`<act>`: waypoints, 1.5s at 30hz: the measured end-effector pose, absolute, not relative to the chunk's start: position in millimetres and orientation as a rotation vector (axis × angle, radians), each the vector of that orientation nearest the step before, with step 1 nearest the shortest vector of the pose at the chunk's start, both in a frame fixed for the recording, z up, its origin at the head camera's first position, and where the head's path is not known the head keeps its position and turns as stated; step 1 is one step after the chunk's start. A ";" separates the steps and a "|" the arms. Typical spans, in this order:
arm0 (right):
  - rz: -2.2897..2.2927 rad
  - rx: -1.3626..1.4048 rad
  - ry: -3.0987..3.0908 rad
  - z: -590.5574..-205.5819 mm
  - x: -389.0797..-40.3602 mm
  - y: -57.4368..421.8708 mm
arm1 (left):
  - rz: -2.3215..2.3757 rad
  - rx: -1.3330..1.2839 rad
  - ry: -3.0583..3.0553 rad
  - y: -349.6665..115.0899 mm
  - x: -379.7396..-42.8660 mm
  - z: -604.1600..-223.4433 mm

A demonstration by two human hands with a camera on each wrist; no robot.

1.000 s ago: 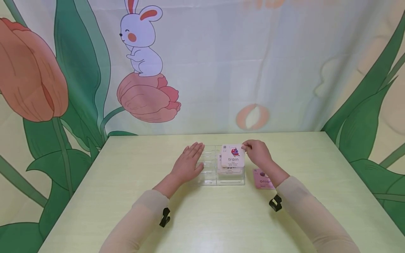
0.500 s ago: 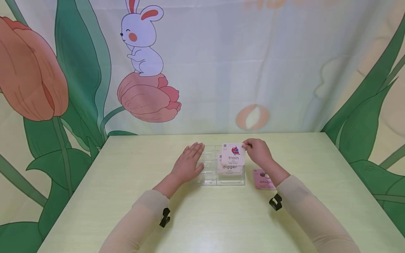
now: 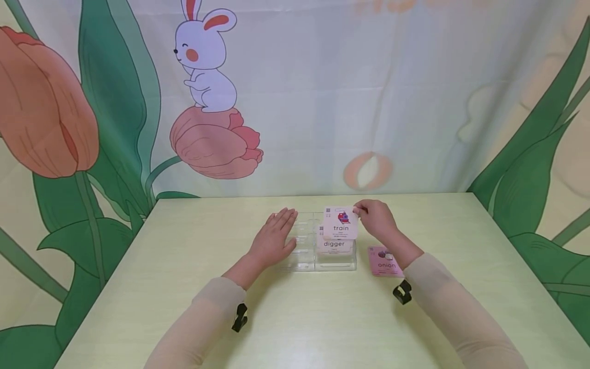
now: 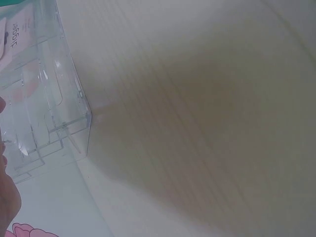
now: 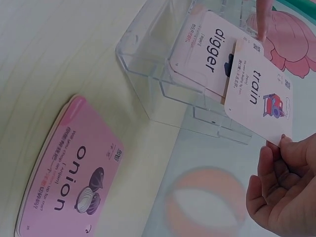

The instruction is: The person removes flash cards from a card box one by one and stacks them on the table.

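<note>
A clear tiered card holder (image 3: 335,266) stands on the table. My left hand (image 3: 275,237) rests with straight fingers against its left side. Between thumb and fingertips, my right hand (image 3: 377,220) pinches the top right corner of a white "train" card (image 5: 264,94). That card is above the holder's right half and overlaps a "digger" card (image 5: 206,52) standing in one of the tiers. Whether the train card's lower edge touches the holder is hidden from me. In the left wrist view only a bit of my left hand (image 4: 7,195) shows, beside the clear holder.
A pink "onion" card (image 5: 74,182), seemingly on a small stack, lies on the table to the right of the holder. Behind the table (image 3: 295,318) hangs a cloth backdrop (image 3: 313,102) printed with a rabbit and tulips.
My right hand has raised the train card slightly, so more of the digger card's word shows beneath it. The left hand stays in place.
</note>
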State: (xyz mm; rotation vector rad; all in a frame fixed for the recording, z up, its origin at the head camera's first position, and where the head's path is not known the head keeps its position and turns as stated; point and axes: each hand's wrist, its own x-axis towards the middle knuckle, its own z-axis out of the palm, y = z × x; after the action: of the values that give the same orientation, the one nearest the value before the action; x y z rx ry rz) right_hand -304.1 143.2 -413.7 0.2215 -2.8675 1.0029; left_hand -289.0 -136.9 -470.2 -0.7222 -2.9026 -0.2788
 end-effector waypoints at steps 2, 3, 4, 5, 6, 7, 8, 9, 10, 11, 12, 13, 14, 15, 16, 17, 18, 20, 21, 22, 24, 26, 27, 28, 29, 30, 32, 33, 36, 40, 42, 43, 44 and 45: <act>1.004 0.221 -2.867 -412.5 -303.9 143.2 | -0.277 -0.719 -2.904 -136.8 -289.2 -470.6; 1.008 0.219 -2.867 -411.9 -303.9 143.1 | -0.277 -0.718 -2.902 -136.8 -289.4 -470.8; 1.011 0.219 -2.868 -411.2 -303.9 143.2 | -0.277 -0.718 -2.902 -136.8 -289.5 -470.8; 1.012 0.217 -2.869 -410.6 -304.0 143.1 | -0.278 -0.718 -2.903 -136.8 -289.7 -470.9; 1.014 0.213 -2.869 -410.0 -304.3 143.0 | -0.278 -0.719 -2.904 -136.8 -289.7 -470.8; 1.010 0.214 -2.869 -409.3 -304.5 142.8 | -0.278 -0.720 -2.905 -136.8 -289.8 -470.7; 1.006 0.214 -2.870 -408.9 -304.9 142.7 | -0.277 -0.721 -2.906 -136.8 -289.8 -470.6; 1.004 0.214 -2.870 -408.4 -305.3 142.7 | -0.278 -0.722 -2.908 -136.9 -289.5 -470.3; 0.997 0.216 -2.871 -408.1 -305.7 142.7 | -0.279 -0.723 -2.909 -136.9 -289.4 -470.1; 0.993 0.215 -2.872 -407.7 -306.0 142.6 | -0.280 -0.724 -2.910 -136.9 -289.4 -470.0; 0.989 0.215 -2.872 -407.4 -306.3 142.7 | -0.281 -0.726 -2.912 -137.0 -289.3 -469.8; 0.987 0.217 -2.872 -407.2 -306.6 142.8 | -0.278 -0.726 -2.913 -137.1 -289.1 -469.8; 0.986 0.215 -2.872 -407.0 -306.9 143.1 | -0.276 -0.727 -2.915 -137.2 -289.1 -469.9; 0.986 0.215 -2.872 -406.8 -307.0 143.3 | -0.275 -0.727 -2.916 -137.4 -289.0 -470.0; 0.985 0.214 -2.872 -406.6 -307.0 143.5 | -0.272 -0.728 -2.917 -137.5 -289.1 -470.4; 0.986 0.212 -2.871 -406.3 -306.9 143.6 | -0.268 -0.729 -2.918 -137.6 -289.1 -470.7; 0.984 0.213 -2.869 -406.1 -307.0 143.7 | -0.265 -0.730 -2.918 -137.8 -289.0 -470.8; 0.983 0.216 -2.864 -405.5 -307.2 143.8 | -0.271 -0.731 -2.916 -137.9 -288.9 -470.8; 0.980 0.219 -2.861 -405.1 -307.4 143.7 | -0.271 -0.732 -2.916 -137.8 -288.9 -470.6; 0.978 0.223 -2.858 -404.6 -307.6 143.6 | -0.271 -0.733 -2.917 -137.8 -289.0 -470.4; 0.972 0.233 -2.850 -403.7 -308.2 143.6 | -0.272 -0.735 -2.919 -137.7 -288.9 -469.7; 0.964 0.244 -2.845 -402.0 -308.6 143.6 | -0.266 -0.737 -2.925 -137.6 -288.9 -469.1; 0.959 0.250 -2.840 -401.0 -308.8 143.8 | -0.258 -0.738 -2.928 -137.6 -289.1 -469.2; 0.951 0.257 -2.835 -399.9 -309.1 144.1 | -0.255 -0.738 -2.929 -137.7 -289.1 -469.1; 0.943 0.260 -2.831 -398.7 -309.2 144.4 | -0.255 -0.739 -2.929 -137.7 -289.1 -469.1; 0.939 0.263 -2.829 -397.4 -309.4 144.6 | -0.255 -0.739 -2.930 -137.7 -289.3 -469.2; 0.934 0.264 -2.824 -394.6 -309.8 145.3 | -0.263 -0.737 -2.928 -137.6 -289.4 -469.3; 0.930 0.264 -2.822 -393.5 -310.0 145.7 | -0.270 -0.737 -2.927 -137.6 -289.3 -469.3; 0.930 0.264 -2.826 -390.2 -310.3 147.0 | -0.276 -0.734 -2.926 -137.7 -289.3 -469.6; 0.922 0.267 -2.821 -388.1 -311.2 149.4 | -0.277 -0.734 -2.921 -137.8 -288.7 -469.7; 0.923 0.263 -2.817 -387.1 -311.6 150.3 | -0.287 -0.735 -2.918 -137.9 -287.9 -469.4; 0.924 0.262 -2.814 -386.7 -311.9 150.7 | -0.290 -0.736 -2.917 -137.9 -287.9 -469.3; 0.928 0.261 -2.813 -385.7 -311.7 151.0 | -0.291 -0.735 -2.916 -137.8 -287.8 -469.3; 0.932 0.260 -2.814 -385.1 -312.2 151.5 | -0.291 -0.735 -2.915 -137.7 -287.8 -469.3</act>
State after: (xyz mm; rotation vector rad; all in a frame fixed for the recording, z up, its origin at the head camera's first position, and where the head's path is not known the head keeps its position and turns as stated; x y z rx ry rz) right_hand -312.2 151.5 -385.1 0.2598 -2.8137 0.9318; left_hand -287.8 -137.7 -469.3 -0.7351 -2.9154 -0.2912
